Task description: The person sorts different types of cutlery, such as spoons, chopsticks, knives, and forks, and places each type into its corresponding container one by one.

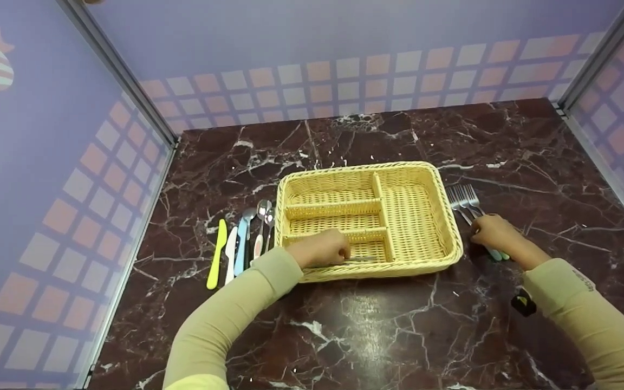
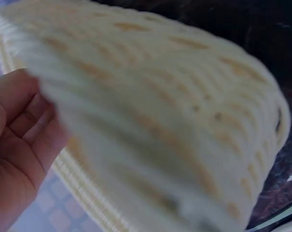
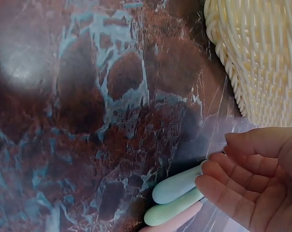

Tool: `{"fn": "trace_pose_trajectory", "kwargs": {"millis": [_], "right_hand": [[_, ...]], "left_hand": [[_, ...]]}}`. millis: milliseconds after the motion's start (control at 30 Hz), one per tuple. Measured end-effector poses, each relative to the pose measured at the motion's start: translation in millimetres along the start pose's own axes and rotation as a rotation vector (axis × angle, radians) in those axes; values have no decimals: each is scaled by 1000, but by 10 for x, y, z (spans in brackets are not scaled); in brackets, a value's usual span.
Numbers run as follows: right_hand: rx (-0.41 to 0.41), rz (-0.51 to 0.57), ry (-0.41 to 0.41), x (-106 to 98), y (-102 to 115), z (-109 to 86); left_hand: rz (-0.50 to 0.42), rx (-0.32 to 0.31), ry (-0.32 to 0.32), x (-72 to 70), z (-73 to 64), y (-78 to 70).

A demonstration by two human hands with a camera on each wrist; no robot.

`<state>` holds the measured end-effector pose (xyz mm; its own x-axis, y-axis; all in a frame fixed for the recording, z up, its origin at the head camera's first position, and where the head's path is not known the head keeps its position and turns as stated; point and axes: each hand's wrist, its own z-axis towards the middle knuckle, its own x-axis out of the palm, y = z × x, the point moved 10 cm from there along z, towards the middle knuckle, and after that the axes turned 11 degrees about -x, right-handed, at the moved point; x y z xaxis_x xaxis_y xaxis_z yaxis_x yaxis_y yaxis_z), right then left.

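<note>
A pale yellow wicker cutlery basket (image 1: 415,227) with several compartments stands on the marble table. My left hand (image 1: 323,250) reaches over its near rim into the front left compartment, fingers curled round a thin metal piece of cutlery (image 1: 363,259); the left wrist view shows the left hand (image 2: 25,135) with its fingertips hidden by the rim. Right of the basket my right hand (image 1: 493,233) is on a group of forks (image 1: 466,197), tines pointing away. In the right wrist view, the right hand (image 3: 252,179) has thumb and fingers at the neck of a mint-handled fork (image 3: 177,186), beside a green handle (image 3: 172,208) and a pink handle.
Left of the basket lie a yellow knife (image 1: 216,254), a white knife (image 1: 231,252), a light-blue-handled piece (image 1: 241,244) and spoons (image 1: 262,208). A small black object (image 1: 523,303) is by the right sleeve. Patterned panels (image 1: 344,54) enclose the table on three sides.
</note>
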<state>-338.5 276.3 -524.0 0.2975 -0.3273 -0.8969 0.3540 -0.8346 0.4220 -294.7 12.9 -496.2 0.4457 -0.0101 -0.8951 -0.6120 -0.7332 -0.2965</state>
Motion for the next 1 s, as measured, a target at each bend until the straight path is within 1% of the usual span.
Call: {"fn": "trace_pose_trajectory", "kwargs": {"millis": [33,133,233,300,367,433,633,800,900,1000], "right_hand": [[-1,4,2,4,7,-2],[-9,7,0,13,20,-5],[-1,27,0,26,8,-12],[5,41,1,29,1,-18],[10,65,2,33,-4,-25],[13,80,-3,30,-2,-30],[8,101,5,41,17,-29],[29,136,31,83,13,-27],[47,160,32,91,4,-34],[57,185,38,97,-3,-42]], "left_hand": [[12,-12,16,54,14,12],[22,-55,25,168,49,61],[4,-102,21,220,79,116],[14,-124,22,239,98,144],[19,-136,5,226,111,155],[18,-139,4,220,119,154],[-42,-187,14,234,123,198],[-21,-203,3,218,124,202],[-5,-202,15,222,129,193],[-15,-205,26,218,128,194]]}}
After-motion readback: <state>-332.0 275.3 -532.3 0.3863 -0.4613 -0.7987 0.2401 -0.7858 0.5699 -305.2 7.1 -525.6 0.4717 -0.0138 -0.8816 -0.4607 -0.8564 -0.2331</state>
